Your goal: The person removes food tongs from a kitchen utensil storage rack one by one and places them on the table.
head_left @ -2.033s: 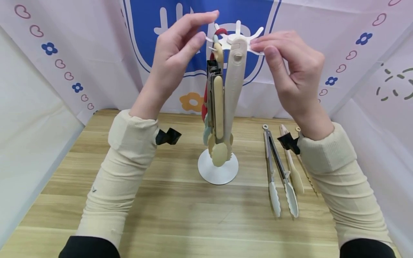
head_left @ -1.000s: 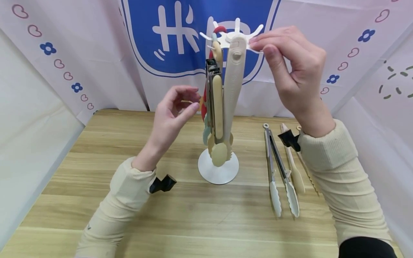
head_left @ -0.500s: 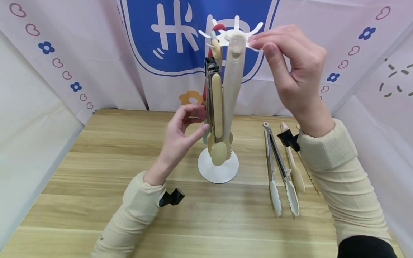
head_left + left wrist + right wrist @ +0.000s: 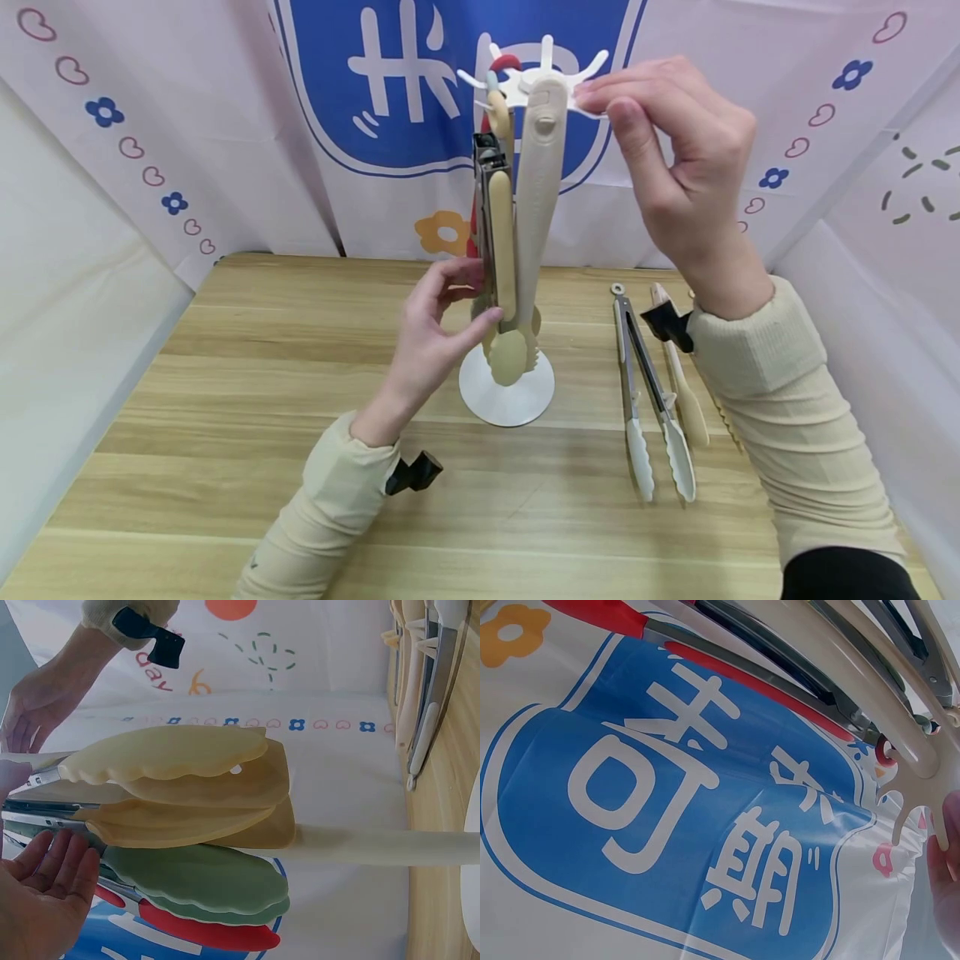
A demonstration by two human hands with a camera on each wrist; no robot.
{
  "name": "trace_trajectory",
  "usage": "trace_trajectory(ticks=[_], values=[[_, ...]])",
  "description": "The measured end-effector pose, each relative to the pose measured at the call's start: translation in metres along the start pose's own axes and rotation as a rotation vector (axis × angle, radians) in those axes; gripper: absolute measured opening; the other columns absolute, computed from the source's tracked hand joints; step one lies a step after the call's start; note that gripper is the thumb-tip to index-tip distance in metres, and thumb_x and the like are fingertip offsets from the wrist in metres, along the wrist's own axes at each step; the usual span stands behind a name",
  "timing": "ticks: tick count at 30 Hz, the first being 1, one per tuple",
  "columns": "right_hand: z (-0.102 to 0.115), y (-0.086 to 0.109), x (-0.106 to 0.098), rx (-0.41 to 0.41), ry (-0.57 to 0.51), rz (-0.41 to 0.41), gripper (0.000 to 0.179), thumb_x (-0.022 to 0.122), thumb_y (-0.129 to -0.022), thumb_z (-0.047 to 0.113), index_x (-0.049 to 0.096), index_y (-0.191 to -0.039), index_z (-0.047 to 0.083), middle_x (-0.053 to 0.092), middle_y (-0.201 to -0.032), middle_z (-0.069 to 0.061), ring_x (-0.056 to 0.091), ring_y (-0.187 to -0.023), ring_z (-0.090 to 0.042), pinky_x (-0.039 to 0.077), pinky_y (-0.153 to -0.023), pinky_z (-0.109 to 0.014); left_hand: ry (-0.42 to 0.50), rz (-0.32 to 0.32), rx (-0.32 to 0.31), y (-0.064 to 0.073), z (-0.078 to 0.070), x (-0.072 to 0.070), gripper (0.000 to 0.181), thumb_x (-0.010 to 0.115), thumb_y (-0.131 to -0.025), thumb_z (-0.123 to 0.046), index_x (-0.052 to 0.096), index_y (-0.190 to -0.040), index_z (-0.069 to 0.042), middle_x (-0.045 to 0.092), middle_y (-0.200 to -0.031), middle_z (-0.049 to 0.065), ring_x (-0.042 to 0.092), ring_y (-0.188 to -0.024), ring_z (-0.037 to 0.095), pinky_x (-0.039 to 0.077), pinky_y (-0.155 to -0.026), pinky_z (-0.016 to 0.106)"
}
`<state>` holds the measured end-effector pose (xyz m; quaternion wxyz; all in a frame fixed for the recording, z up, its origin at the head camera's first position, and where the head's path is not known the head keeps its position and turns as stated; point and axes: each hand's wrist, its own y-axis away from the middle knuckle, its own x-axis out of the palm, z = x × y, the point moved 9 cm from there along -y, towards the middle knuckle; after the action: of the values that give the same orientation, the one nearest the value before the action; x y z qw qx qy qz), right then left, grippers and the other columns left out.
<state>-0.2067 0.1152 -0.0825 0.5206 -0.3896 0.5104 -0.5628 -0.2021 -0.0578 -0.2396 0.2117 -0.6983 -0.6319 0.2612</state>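
Observation:
A white rack with radiating hooks stands upright on a round base. Several food tongs hang from it: pale grey tongs, cream-tipped tongs, green ones and red ones. My left hand reaches around the lower part of the cream-tipped tongs. Its thumb lies in front of them and its loosely bent fingers lie on their far left side. Up at the top, my right hand pinches one of the rack's hooks on the right.
White-tipped tongs lie spread on the wooden table right of the rack. Beside them lie cream-tipped tongs and another pair partly hidden by the right sleeve. A printed cloth hangs right behind the rack.
My left hand has come down from the rack's top, then moved right to the lower part of the hanging tongs. My right hand has kept its hold on the rack.

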Motion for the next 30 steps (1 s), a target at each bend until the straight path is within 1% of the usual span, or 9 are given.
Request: trace_trajectory(ticks=[8, 11, 17, 21, 23, 24, 30], values=[[0.0004, 0.0000, 0.0000, -0.003, -0.007, -0.006, 0.015, 0.054, -0.081, -0.004, 0.069, -0.079, -0.004, 0.069, -0.080, -0.011, 0.062, -0.079, -0.025, 0.045, -0.078, -0.036, -0.075, 0.001, 0.056, 0.0014, -0.0031, 0.0060, 0.049, 0.071, -0.071, 0.007, 0.049, -0.115, 0.011, 0.055, -0.107, 0.021, 0.056, -0.095, 0.023, 0.049, -0.083, 0.034], [0.0006, 0.0001, 0.0003, -0.005, -0.008, -0.007, 0.015, 0.054, -0.081, -0.004, 0.069, -0.079, -0.004, 0.069, -0.080, -0.011, 0.062, -0.079, -0.025, 0.045, -0.078, -0.036, -0.103, -0.006, 0.067, 0.0025, -0.0038, 0.0072, 0.051, 0.072, -0.070, 0.006, 0.049, -0.116, 0.011, 0.055, -0.105, 0.020, 0.056, -0.094, 0.023, 0.051, -0.080, 0.031], [0.0002, 0.0006, 0.0004, -0.010, -0.007, -0.004, 0.015, 0.054, -0.081, -0.002, 0.069, -0.079, -0.004, 0.069, -0.081, -0.012, 0.062, -0.080, -0.025, 0.044, -0.079, -0.036, -0.117, -0.018, 0.053, 0.0040, -0.0044, 0.0081, 0.052, 0.073, -0.071, 0.005, 0.050, -0.117, 0.010, 0.054, -0.103, 0.019, 0.057, -0.091, 0.024, 0.053, -0.075, 0.030], [0.0006, 0.0012, 0.0001, -0.029, -0.014, 0.009, 0.020, 0.056, -0.084, 0.011, 0.070, -0.080, -0.002, 0.069, -0.081, -0.011, 0.061, -0.080, -0.025, 0.044, -0.078, -0.034, -0.107, -0.029, 0.038, 0.0042, -0.0047, 0.0070, 0.050, 0.073, -0.070, 0.006, 0.052, -0.116, 0.010, 0.054, -0.102, 0.019, 0.057, -0.089, 0.024, 0.053, -0.074, 0.030], [0.0010, 0.0012, 0.0001, -0.037, -0.017, 0.021, 0.021, 0.057, -0.084, 0.014, 0.070, -0.081, -0.002, 0.069, -0.082, -0.011, 0.060, -0.080, -0.025, 0.044, -0.077, -0.034, -0.105, -0.036, 0.032, 0.0044, -0.0049, 0.0060, 0.049, 0.073, -0.070, 0.006, 0.053, -0.115, 0.010, 0.054, -0.101, 0.019, 0.057, -0.088, 0.023, 0.053, -0.074, 0.030], [0.0012, 0.0011, 0.0001, -0.040, -0.015, 0.028, 0.021, 0.057, -0.084, 0.015, 0.070, -0.081, -0.002, 0.068, -0.082, -0.011, 0.060, -0.080, -0.024, 0.044, -0.077, -0.033, -0.103, -0.038, 0.028, 0.0045, -0.0050, 0.0056, 0.049, 0.073, -0.070, 0.006, 0.053, -0.114, 0.010, 0.054, -0.101, 0.019, 0.057, -0.088, 0.023, 0.053, -0.074, 0.030], [0.0027, -0.0010, 0.0011, -0.043, 0.012, 0.069, 0.011, 0.060, -0.083, 0.001, 0.070, -0.083, -0.001, 0.069, -0.082, -0.010, 0.059, -0.080, -0.024, 0.043, -0.077, -0.032, -0.101, -0.048, 0.011, 0.0040, -0.0065, 0.0038, 0.046, 0.074, -0.070, 0.005, 0.055, -0.112, 0.009, 0.055, -0.101, 0.018, 0.057, -0.087, 0.023, 0.053, -0.074, 0.030]])
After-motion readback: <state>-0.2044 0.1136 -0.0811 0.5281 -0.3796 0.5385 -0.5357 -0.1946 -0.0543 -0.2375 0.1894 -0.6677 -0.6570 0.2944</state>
